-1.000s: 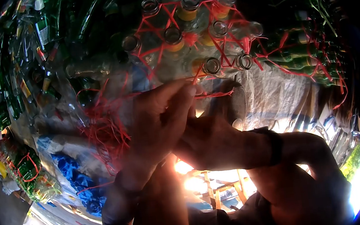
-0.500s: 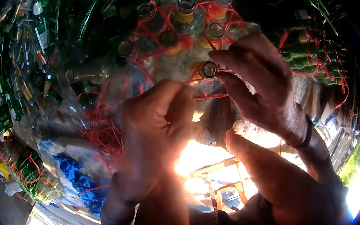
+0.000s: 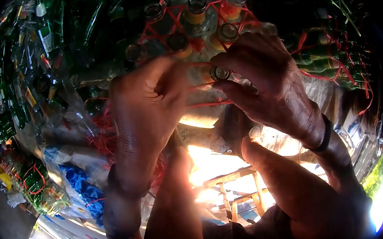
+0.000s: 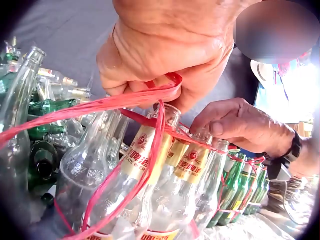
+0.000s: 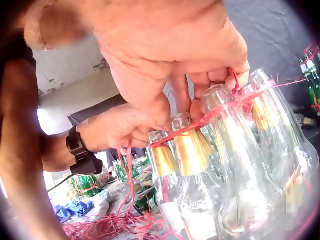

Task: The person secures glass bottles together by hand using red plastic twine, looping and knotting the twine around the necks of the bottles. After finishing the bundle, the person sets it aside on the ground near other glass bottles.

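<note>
A bundle of clear glass bottles (image 4: 145,150) with gold neck labels stands upright, laced at the necks with flat red plastic twine (image 4: 90,107). My left hand (image 3: 145,101) grips a length of this twine left of the front bottles. In the left wrist view the twine loops out from under that hand's curled fingers. My right hand (image 3: 266,79) is at the bundle's front right, thumb and forefinger on either side of a bottle mouth (image 3: 220,73). A red strand shows at its fingertips (image 5: 240,77), pinched there. Strands stretch between both hands.
Loose green and clear bottles (image 3: 47,36) are heaped at the left. Tied green bottles (image 3: 330,65) lie at the right. A tangle of red twine (image 5: 115,225) and blue plastic (image 3: 82,187) lie to the left. A wooden stool (image 3: 236,191) shows at the bottom.
The right hand has left its place beside the left and moved right and forward to the bottle mouth. My left hand has shifted left and forward, with the twine stretched between them.
</note>
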A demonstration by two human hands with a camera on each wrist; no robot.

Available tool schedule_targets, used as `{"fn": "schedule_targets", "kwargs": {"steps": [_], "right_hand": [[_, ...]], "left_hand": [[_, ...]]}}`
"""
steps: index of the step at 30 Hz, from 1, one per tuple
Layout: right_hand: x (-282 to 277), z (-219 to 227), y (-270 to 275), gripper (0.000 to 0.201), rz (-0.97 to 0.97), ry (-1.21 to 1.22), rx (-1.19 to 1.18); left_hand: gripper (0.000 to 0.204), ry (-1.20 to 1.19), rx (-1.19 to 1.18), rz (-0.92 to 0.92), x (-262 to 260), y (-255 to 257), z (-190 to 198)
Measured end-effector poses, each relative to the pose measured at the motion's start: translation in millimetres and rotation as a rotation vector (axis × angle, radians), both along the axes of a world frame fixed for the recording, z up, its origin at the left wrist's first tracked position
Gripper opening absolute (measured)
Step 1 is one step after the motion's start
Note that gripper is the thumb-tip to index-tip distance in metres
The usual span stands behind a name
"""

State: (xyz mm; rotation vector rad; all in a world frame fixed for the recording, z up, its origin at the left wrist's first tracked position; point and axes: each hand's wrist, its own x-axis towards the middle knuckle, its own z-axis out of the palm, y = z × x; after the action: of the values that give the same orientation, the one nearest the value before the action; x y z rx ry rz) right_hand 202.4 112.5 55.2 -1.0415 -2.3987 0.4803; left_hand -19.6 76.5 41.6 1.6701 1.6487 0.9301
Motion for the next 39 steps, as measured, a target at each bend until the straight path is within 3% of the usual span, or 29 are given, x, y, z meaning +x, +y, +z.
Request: {"fn": "schedule_targets", "kwargs": {"steps": [10,17,26,32,36,39], "right_hand": [[-5.6,4.1,7.5,0.027,0.049,-0.056,-0.129],[-10.5,0.6,9.0,0.024,0.049,-0.066,-0.082],[-10.9,-0.8,6.9,0.027,0.064,-0.11,-0.088],[-11.1,-3.6,6.6,0.029,0.07,-0.081,-0.053],[-8.7,-4.5,6.5,0.03,0.071,-0.1,-0.051],[-9.2,-4.2,6.2,0.032,0.081,-0.073,-0.045]], "left_hand": [[0.007,0.043,-0.008,-0.011,-2.9,10.8,-2.6],[0.006,0.076,0.012,-0.049,-5.8,10.8,-7.5],[0.009,-0.058,-0.093,0.082,3.6,-3.2,9.0],[0.012,-0.11,-0.066,0.114,7.8,-23.6,7.1],[0.015,-0.138,0.045,0.081,10.5,-37.8,-14.0],[0.016,0.0,0.148,0.119,19.0,-46.6,-18.4]]}}
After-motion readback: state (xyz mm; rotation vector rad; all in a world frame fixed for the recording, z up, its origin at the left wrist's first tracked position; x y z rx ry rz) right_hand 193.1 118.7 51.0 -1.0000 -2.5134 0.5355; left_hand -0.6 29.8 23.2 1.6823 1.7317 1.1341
